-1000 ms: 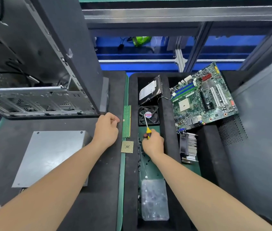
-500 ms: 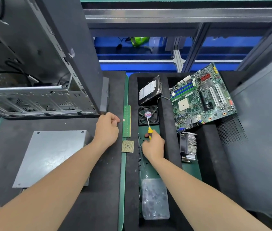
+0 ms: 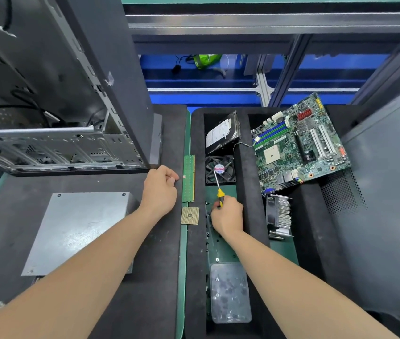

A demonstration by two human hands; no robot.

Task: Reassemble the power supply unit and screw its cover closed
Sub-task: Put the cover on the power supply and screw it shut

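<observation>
The power supply unit (image 3: 79, 231), a grey metal box with its cover on top and screw holes at the corners, lies flat on the black mat (image 3: 150, 277) at about 8 o'clock in the view, apart from both hands. The left hand (image 3: 161, 192) rests on the mat at the unit's 2 o'clock, fingers curled into a loose fist with thumb against forefinger; whether it pinches anything small cannot be told. Just at its 3 o'clock lies a green RAM stick (image 3: 188, 178), and at the stick's 6 o'clock end a square CPU chip (image 3: 190, 215). The right hand (image 3: 227, 216) is down in the long middle compartment of the black foam tray (image 3: 248, 192), fingers wrapped round the yellow handle of a screwdriver (image 3: 217, 184) whose thin shaft slants toward 11 o'clock, its tip over the case fan (image 3: 225, 176). Small dark screws (image 3: 208, 223) lie scattered on the green floor beside that hand. At the hand's 6 o'clock, in the same compartment, sits a clear plastic box (image 3: 229, 292). A hard drive (image 3: 222, 134) leans at the fan's 12 o'clock; a motherboard (image 3: 299, 145) lies tilted at 2 o'clock in the view, with a finned heatsink (image 3: 278, 215) below it. An open computer case (image 3: 59, 94) stands at 10 o'clock, and a grey side panel (image 3: 385, 216) fills 3 o'clock.
</observation>
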